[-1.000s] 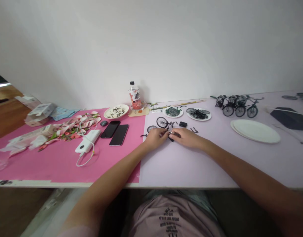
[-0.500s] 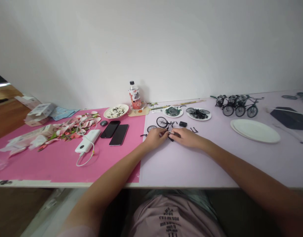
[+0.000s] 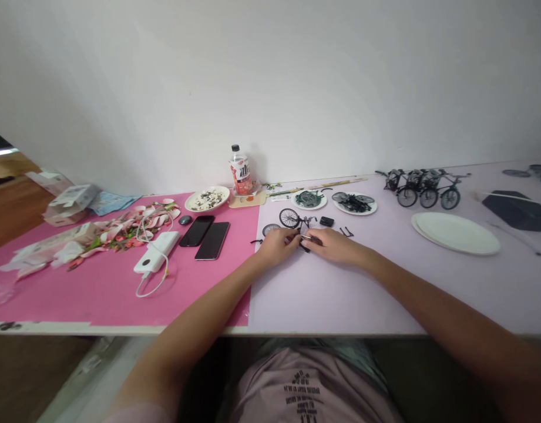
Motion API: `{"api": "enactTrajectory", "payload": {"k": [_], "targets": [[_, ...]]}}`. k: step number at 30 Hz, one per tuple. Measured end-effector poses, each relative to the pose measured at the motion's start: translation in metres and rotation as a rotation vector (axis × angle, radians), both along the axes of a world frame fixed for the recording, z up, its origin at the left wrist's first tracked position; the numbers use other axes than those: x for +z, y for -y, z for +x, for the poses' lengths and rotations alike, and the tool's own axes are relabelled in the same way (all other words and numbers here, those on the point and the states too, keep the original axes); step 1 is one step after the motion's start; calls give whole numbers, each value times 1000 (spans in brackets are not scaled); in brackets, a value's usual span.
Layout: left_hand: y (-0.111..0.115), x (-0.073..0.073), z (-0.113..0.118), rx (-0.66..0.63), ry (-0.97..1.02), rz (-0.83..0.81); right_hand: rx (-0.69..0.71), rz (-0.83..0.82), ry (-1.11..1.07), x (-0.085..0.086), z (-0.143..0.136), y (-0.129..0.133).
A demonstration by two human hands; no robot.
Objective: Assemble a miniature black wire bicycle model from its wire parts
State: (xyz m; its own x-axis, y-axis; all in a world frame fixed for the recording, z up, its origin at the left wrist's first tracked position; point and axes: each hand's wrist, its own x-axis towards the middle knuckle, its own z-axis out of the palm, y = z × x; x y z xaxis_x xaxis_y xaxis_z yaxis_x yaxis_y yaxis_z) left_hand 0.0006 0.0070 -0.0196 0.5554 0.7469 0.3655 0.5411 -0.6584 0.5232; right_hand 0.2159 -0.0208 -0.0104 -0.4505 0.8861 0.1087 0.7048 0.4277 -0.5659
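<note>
"Taking the clock from the hands, what is each grip doing?"

"The left hand has its grip closed on the small black bicycle, though its fingers hide exactly which part. The right hand has its grip closed on a thin tool, its bright shaft reaching toward the left fingertips"

"And where is that bicycle?"

"Right at the hands on the pale side of the surface, one spoked wheel showing toward 12. A loose wheel is at 10, just beside the left hand; a little black box sits near, at 2"

"Farther out?"

"A plate of green parts at 12, a plate of black parts at 2, and beyond that a row of standing bicycles. White oval plates lie at 3, two phones at 9, a bottle near 11"
</note>
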Motion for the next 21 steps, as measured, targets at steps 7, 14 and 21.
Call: {"api": "enactTrajectory", "payload": {"k": [7, 14, 21], "targets": [[0, 0, 0, 4, -5, -6, -3, 8, 8, -1, 0, 0], [0, 0, 0, -4, 9, -7, -3, -1, 4, -2, 0, -1], [0, 1, 0, 15, -16, -3, 0, 8, 9, -1, 0, 0]]}}
